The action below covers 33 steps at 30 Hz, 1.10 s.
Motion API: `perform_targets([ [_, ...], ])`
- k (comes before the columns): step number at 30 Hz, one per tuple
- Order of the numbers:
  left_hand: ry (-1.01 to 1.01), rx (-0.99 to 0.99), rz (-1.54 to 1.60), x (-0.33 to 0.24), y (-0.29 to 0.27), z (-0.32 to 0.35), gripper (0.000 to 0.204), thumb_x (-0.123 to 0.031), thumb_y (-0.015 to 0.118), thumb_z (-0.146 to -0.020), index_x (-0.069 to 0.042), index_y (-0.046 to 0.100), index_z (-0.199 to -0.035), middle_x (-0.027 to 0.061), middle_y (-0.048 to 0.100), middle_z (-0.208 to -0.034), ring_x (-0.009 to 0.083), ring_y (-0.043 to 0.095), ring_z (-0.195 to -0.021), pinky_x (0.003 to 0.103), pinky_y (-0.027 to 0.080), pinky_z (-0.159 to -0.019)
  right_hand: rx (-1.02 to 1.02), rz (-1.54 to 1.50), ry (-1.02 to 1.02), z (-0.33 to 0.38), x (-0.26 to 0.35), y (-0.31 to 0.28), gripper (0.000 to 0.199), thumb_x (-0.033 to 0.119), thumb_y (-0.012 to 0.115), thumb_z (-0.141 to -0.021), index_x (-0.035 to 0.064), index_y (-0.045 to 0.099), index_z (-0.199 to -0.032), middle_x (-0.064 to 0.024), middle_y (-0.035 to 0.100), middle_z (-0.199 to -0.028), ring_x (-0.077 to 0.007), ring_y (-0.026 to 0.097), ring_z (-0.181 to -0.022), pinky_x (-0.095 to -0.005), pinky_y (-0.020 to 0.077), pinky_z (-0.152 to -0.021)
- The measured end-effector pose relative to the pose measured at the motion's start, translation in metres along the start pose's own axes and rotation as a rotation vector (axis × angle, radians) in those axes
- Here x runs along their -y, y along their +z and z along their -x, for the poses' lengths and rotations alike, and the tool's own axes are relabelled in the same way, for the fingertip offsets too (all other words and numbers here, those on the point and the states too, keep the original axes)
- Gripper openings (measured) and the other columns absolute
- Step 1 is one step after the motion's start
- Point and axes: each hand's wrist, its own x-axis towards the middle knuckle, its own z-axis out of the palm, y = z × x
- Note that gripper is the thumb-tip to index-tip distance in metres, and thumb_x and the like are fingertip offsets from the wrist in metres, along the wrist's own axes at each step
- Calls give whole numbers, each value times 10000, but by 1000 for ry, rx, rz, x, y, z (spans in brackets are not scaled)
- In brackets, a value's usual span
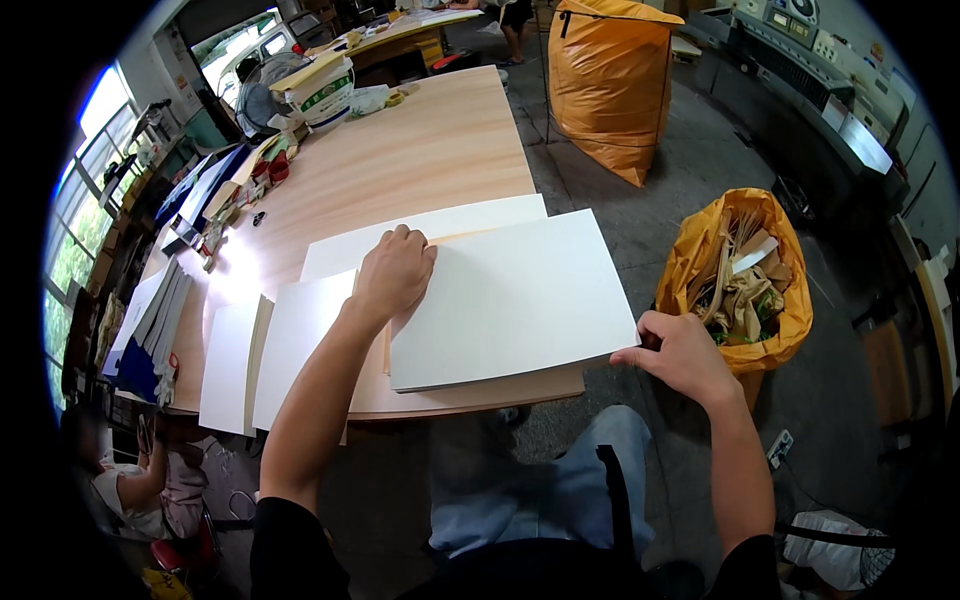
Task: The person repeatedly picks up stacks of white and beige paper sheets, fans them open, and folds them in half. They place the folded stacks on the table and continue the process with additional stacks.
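A stack of white sheets (510,300) lies at the near edge of the wooden table, its near right corner sticking out past the edge. My right hand (685,355) pinches that corner between thumb and fingers. At the stack's far left edge rests my left hand (397,270), knuckles up and fingers curled; what they hold, if anything, is hidden. Beneath the stack a tan strip shows along its left side. Another white sheet (430,217) lies flat behind, partly covered. Left of my forearm stand white stacks (298,330) (230,365).
The wooden table (430,130) stretches away, with a white bucket (322,95) and red tape rolls (272,170) along its left. A yellow bag of paper scraps (690,250) stands at right, a large orange sack (612,85) behind. Another person (140,490) sits at lower left.
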Motion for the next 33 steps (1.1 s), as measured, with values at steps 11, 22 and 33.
perform_targets([
  [11,514,-176,515,-95,-19,48,73,-115,660,-893,-49,691,-897,109,679,-827,319,642,-837,403,490,-792,-316,-465,136,20,-18,37,550,498,556,-993,0,566,-759,-84,593,-638,-160,634,-605,-303,486,-573],
  [22,420,0,799,-94,14,63,103,-14,631,-874,8,697,-951,126,649,-1115,254,640,-1016,348,521,-880,-271,-248,74,15,-9,35,481,396,624,-967,-17,554,-731,-166,518,-590,-273,499,-524,-385,412,-539],
  [33,475,-112,751,-97,9,64,206,-44,647,-849,-79,697,-1045,173,592,-1234,339,601,-1128,406,489,-944,-604,-521,-29,-14,53,38,406,315,637,-980,16,495,-743,-110,514,-610,-204,548,-534,-361,437,-524],
])
